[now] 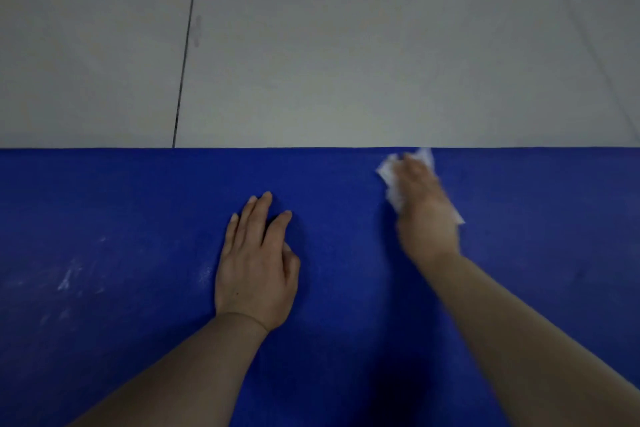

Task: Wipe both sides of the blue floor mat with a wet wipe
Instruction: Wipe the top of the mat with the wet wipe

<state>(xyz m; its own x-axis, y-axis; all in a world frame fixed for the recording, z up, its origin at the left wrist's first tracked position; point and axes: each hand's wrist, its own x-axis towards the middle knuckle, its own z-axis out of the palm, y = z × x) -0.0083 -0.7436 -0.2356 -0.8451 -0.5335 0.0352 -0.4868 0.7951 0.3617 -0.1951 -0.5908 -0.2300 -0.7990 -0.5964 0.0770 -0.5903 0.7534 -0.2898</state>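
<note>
Both hands on blue mat (138,204), lower frame.
Left hand (256,267) flat, fingers straight, holding nothing, centre. Right hand (424,211) blurred, presses crumpled wet wipe (389,180) near mat's far edge; grip unclear. Grey tiled floor (311,45) above.

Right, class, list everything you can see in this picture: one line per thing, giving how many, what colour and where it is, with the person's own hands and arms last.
floor mat: one, blue, flat on the floor across the lower half of the view, with pale smudges on its left part.
wet wipe: one, white, crumpled, under the right hand near the mat's far edge.
floor tiles: several, light grey with dark joints, beyond the mat in the upper half.
left hand: one, bare, fingers straight, resting flat on the mat near the middle.
right hand: one, bare, blurred, pressing the wipe onto the mat.
forearms: two, bare, reaching in from the bottom edge.
</note>
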